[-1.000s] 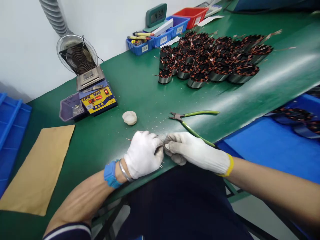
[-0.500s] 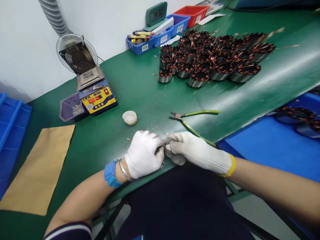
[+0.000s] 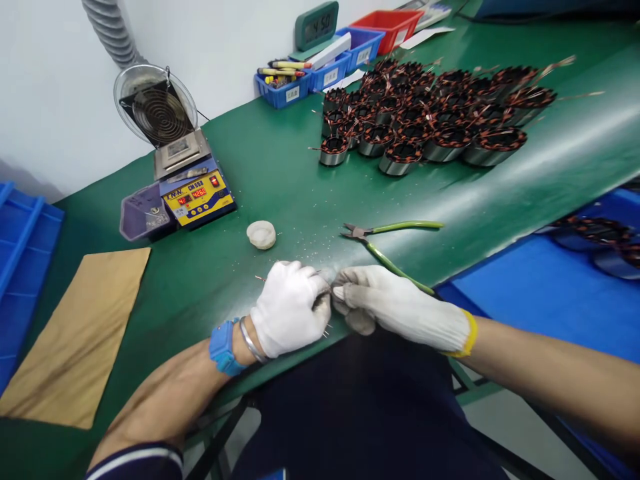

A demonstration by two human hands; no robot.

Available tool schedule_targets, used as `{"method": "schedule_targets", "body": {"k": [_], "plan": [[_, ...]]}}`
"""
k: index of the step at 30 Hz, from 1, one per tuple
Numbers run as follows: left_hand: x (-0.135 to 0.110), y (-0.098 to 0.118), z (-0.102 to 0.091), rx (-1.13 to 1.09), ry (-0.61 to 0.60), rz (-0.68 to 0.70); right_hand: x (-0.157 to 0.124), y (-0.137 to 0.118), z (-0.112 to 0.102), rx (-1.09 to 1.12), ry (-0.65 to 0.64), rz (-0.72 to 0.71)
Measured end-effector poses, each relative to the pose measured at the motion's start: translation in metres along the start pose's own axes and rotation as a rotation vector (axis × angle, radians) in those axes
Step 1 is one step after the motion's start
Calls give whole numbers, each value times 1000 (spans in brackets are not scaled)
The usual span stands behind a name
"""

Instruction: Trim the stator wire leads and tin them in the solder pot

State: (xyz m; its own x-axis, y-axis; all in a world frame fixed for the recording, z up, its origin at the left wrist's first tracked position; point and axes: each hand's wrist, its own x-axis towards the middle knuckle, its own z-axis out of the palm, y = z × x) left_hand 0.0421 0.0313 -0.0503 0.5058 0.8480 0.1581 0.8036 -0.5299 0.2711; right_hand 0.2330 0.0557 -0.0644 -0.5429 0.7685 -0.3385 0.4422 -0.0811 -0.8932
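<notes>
My left hand [image 3: 293, 310], in a white glove, is closed over a part with thin wire ends [image 3: 327, 331] that poke out beyond the fingers. The part itself is covered by the glove. Against its thumb side, my right hand [image 3: 373, 300], gloved in white with a yellow cuff, pinches with thumb and forefinger. What lies in that pinch is too small to make out. Beyond the right hand rest green-handled cutting pliers [image 3: 357, 231], their jaws apart. A small white round dish [image 3: 261, 235] sits past the left hand.
Several copper-wound stators [image 3: 395, 159] stand at the back right of the green table [image 3: 280, 180]. A solder pot unit [image 3: 197, 200] is at the left, near brown paper [image 3: 83, 333]. Blue bins [image 3: 283, 93], a red bin [image 3: 390, 30] and a clock [image 3: 316, 27] line the wall.
The hands stay together in nearly the same place. My right fingers have shifted slightly at the pinch. The whole view has moved a little.
</notes>
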Motion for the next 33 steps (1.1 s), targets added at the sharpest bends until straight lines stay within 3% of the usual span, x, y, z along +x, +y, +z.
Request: {"method": "schedule_targets", "body": {"k": [2, 5, 7, 9, 10, 12, 16, 19, 21, 23, 28, 31, 33], "plan": [[0, 0, -1, -17, -5, 1, 1, 3, -4, -228, 51, -118], [0, 1, -1, -23, 0, 7, 1, 12, -14, -815, 240, -561], [0, 0, -1, -7, 21, 12, 2, 14, -18, -1064, 233, -835], [0, 0, 0, 12, 25, 8, 2, 12, -20, -1147, 175, -937], [0, 0, 0, 16, 18, 7, 2, 9, -20, -1127, 156, -909], [0, 0, 0, 10, -6, 6, 2, 3, -22, -963, 121, -714], [3, 4, 5, 21, -5, -54, 7, -4, -25, -411, 28, -222], [4, 7, 10, 13, 55, -116, 11, -3, -22, -7, 38, -24], [3, 8, 14, -21, 111, -145, 12, -1, -19, 139, 95, 16], [1, 9, 16, -54, 152, -166, 11, 1, -20, 119, 162, 0], [-4, 11, 17, -120, 168, -158, 2, -3, -52, 156, -24, 55], [-8, 15, 9, -144, 286, -121, -8, -8, -67, 100, 67, 50], [-9, 17, 2, -145, 341, -68, -15, -9, -61, -17, 41, 43]]}}
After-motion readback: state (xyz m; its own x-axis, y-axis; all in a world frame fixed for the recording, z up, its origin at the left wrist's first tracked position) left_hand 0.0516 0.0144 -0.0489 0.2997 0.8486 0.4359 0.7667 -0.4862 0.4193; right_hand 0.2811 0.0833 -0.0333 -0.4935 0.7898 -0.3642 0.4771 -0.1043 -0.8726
